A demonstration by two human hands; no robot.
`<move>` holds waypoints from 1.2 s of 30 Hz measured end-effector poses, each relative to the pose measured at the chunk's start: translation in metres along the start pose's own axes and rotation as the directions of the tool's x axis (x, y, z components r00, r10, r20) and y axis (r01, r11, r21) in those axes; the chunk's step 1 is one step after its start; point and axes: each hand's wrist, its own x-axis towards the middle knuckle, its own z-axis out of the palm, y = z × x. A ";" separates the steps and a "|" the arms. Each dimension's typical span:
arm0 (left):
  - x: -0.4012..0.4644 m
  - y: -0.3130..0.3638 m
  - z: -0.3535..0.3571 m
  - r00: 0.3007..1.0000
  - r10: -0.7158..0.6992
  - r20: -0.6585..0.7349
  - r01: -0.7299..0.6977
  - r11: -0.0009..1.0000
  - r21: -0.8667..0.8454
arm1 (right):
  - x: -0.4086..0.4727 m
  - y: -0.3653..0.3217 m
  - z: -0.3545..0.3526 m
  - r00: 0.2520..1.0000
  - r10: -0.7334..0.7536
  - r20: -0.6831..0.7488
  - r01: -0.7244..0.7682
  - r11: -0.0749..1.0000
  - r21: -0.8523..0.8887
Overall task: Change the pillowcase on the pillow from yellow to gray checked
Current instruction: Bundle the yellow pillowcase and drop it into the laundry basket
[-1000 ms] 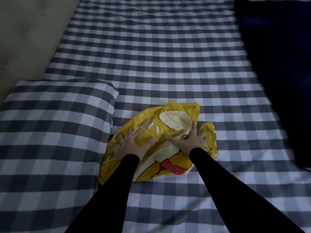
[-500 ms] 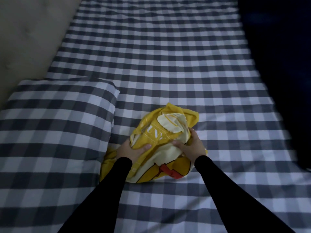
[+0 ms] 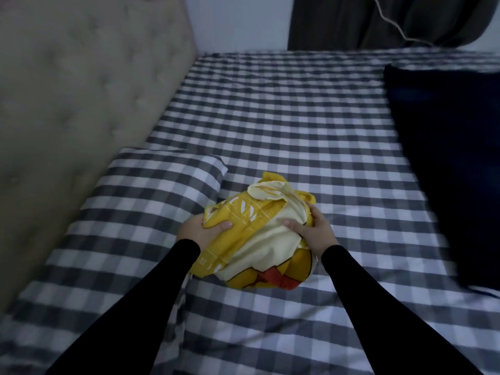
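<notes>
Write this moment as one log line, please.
both hands: left hand, right hand grip bunched yellow pillowcase | pillow: gray checked

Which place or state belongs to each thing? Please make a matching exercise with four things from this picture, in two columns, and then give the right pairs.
Things:
1. yellow pillowcase
2. gray checked pillow
3. dark blue blanket
4. beige headboard

Places or states:
A. lies at the right side of the bed
B. bunched up, gripped between the left hand and the right hand
C. stands upright along the left side of the bed
D. lies flat on the bed, next to the headboard

Right pairs: 1-B, 2-D, 3-A, 4-C
</notes>
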 end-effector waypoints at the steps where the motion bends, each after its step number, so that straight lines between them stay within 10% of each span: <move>1: -0.009 0.009 -0.008 0.999 0.034 -0.040 -0.033 0.999 0.027 | -0.006 -0.009 0.004 1.000 -0.023 0.011 0.022 1.000 0.016; 5: -0.043 0.041 -0.040 0.968 0.141 -0.206 -0.092 0.968 0.232 | -0.034 -0.044 0.018 0.996 -0.082 0.044 0.077 0.992 0.103; 15: -0.160 0.022 -0.142 0.923 0.118 -0.366 -0.181 0.973 -0.142 | -0.123 -0.109 0.083 0.939 -0.148 0.311 0.128 0.988 0.084; 36: -0.505 -0.338 -0.304 0.556 -0.433 -0.709 0.201 0.898 -0.391 | -0.366 0.078 0.462 0.576 0.123 0.808 0.069 0.978 -0.197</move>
